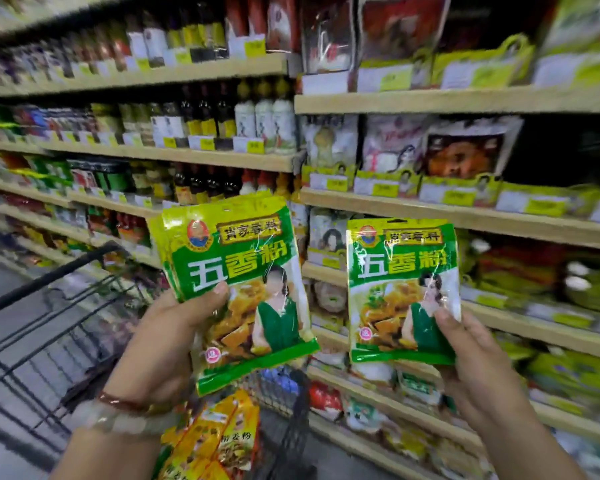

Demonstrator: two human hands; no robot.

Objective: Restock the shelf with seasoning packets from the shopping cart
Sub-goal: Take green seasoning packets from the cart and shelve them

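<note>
Supermarket shelving is filling the background, wooden boards stacked with sauce bottles on the left bay and bagged seasonings on the right bay, most of it blurred.

Starting at the fingers: the left hand is pinching a small stack of green seasoning packets, thumb pressed on the front face near the lower left, the other fingers hidden behind. The stack is leaning slightly to the left, and edges of further packets are showing behind the front one. The right hand is holding a single green packet upright by its lower right corner, thumb in front, fingers curled behind it. The two are apart, both raised in front of the shelf and not touching it.

Outward from there, the shopping cart is standing below and to the left, with yellow packets lying in its basket under the left wrist.

As for what could go wrong, the single packet is being gripped only at a corner, so I judge it could swing or slip as it is being pushed in among the bags already standing there. The left stack looks glossy; a loosening thumb could let the rear packets slide out and drop into the cart or onto the floor. The matching slot is not readable through the blur, so misplacing the product among similar green-and-yellow bags is a real risk.
</note>
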